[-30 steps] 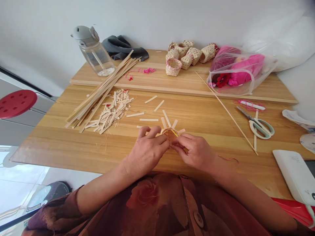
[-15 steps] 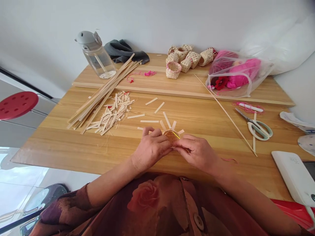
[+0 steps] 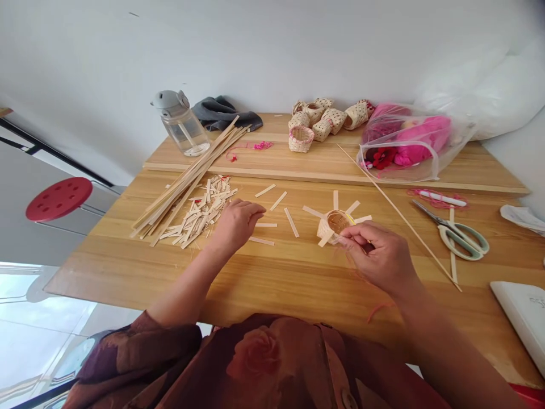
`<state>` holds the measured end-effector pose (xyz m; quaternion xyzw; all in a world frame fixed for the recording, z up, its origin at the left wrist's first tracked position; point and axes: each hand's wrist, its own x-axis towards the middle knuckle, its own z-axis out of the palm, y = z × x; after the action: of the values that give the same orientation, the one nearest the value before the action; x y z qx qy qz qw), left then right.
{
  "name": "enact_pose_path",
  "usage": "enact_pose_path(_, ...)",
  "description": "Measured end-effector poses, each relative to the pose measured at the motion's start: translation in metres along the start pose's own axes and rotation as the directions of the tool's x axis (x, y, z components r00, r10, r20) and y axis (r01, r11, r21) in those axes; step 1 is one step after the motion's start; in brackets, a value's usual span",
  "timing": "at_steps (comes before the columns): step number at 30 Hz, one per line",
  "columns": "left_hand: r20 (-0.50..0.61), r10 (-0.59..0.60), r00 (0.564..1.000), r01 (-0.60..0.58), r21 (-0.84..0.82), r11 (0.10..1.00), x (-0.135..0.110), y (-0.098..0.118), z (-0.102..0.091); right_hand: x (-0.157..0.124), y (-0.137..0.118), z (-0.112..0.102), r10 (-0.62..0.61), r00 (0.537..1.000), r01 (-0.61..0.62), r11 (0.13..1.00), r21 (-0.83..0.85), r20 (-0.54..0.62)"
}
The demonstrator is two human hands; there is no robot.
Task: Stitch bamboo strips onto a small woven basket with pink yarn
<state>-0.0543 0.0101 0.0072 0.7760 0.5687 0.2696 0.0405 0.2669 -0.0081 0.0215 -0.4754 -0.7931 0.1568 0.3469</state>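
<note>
We have a wooden table [image 3: 272,284] before us, with both our hands over its middle. Our right hand [image 3: 369,247] is on the right, its thumb and fingertips pinched closed on the near right rim of a small woven basket [image 3: 338,221]. Our left hand [image 3: 239,222] hangs well apart to the left, beside the pile of offcuts [image 3: 204,216]; its fingers are loosely curled, parted a little, and we see nothing in them.

The basket lies just left and far of our right fingers, and to the right of our left fingertips, with loose short strips [image 3: 292,222] on the table between. So our right hand is clearly the nearer. The basket is round, so we find no long axis in it; its mouth faces up and seems tipped slightly to the right. Whether its base touches the table, we cannot tell.

Several strip ends [image 3: 336,200] fan outward from the rim, mostly along its far side. Smallest of all, a yellow sliver [image 3: 351,219] shows at the right of the rim.
</note>
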Motion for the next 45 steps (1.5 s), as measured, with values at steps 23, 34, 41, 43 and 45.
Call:
enact_pose_path(23, 0.077, 0.142, 0.987, -0.130, -0.143, 0.981, 0.002, 0.008, 0.025, -0.008, 0.033, 0.020, -0.051, 0.982, 0.047, 0.998, -0.030, -0.181)
enact_pose_path(34, 0.404, 0.441, 0.801, -0.377, -0.230, 0.897, 0.055, 0.020, 0.059, -0.007, 0.031, 0.022, -0.014, 0.992, 0.021, 0.998, 0.056, -0.125)
enact_pose_path(41, 0.421, 0.362, 0.832, -0.349, -0.109, 0.931, 0.038, 0.026, 0.059, -0.006, 0.029, 0.022, 0.118, 0.983, -0.099, 0.985, 0.140, -0.137)
enact_pose_path(43, 0.393, 0.331, 0.858, -0.277, -0.188, 0.942, 0.036, 0.025, 0.060, -0.005, 0.028, 0.021, 0.170, 0.977, -0.145, 0.972, 0.185, -0.126)
enact_pose_path(45, 0.393, 0.296, 0.871, -0.215, -0.237, 0.947, 0.037, 0.023, 0.060, -0.004, 0.027, 0.018, 0.272, 0.958, -0.239, 0.932, 0.272, -0.088)
